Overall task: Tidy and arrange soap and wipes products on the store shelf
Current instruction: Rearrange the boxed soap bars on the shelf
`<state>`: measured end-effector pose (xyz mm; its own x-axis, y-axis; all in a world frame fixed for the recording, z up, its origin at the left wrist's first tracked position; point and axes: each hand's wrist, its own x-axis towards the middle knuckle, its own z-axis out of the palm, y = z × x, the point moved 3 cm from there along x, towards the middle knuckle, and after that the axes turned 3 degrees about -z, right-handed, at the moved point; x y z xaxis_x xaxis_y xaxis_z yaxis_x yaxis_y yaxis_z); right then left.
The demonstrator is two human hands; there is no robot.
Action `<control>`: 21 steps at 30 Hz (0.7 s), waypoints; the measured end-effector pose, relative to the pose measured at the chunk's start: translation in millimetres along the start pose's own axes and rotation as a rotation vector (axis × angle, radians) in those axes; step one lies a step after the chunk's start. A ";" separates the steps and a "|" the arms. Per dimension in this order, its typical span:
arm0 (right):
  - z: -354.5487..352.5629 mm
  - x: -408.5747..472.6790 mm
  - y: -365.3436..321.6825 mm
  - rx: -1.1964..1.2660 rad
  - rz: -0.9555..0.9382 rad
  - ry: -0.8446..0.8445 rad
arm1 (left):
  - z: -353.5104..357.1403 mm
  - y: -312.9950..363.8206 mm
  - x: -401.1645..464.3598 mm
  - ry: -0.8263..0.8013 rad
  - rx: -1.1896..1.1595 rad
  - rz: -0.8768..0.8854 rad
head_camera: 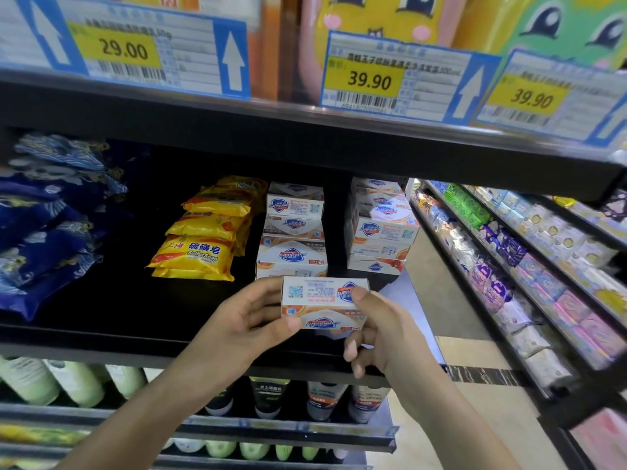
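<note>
Black shelf [112,320] | aisle floor [424,266] right; both hands hold soap box [324,301]

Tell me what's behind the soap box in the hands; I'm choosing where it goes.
Behind the held soap box stands a stack of matching soap boxes on the black shelf. The held box covers the stack's base.

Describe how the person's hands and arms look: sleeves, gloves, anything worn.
Both arms are bare to the frame's bottom edge, with no sleeves showing. The left hand and right hand wear no gloves; no rings, watch or wristband show.
</note>
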<state>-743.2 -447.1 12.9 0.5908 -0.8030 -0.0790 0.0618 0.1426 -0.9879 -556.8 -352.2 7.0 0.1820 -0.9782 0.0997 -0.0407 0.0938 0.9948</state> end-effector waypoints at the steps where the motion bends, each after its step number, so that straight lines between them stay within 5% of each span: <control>1: -1.0 0.1 0.7 0.010 -0.007 0.006 | -0.7 -1.2 0.4 0.008 -0.004 -0.010; 12: -12.4 -15.6 -0.6 0.011 -0.242 0.022 | -8.5 -6.4 9.3 0.140 -0.139 -0.222; 21: -3.8 -22.9 3.3 -0.173 -0.331 -0.134 | -3.5 -3.1 5.7 -0.024 0.039 -0.218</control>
<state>-759.6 -430.5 10.9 0.6621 -0.7049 0.2547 0.1369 -0.2203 -0.9658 -552.1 -357.4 4.6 0.1674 -0.9787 -0.1191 -0.0406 -0.1275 0.9910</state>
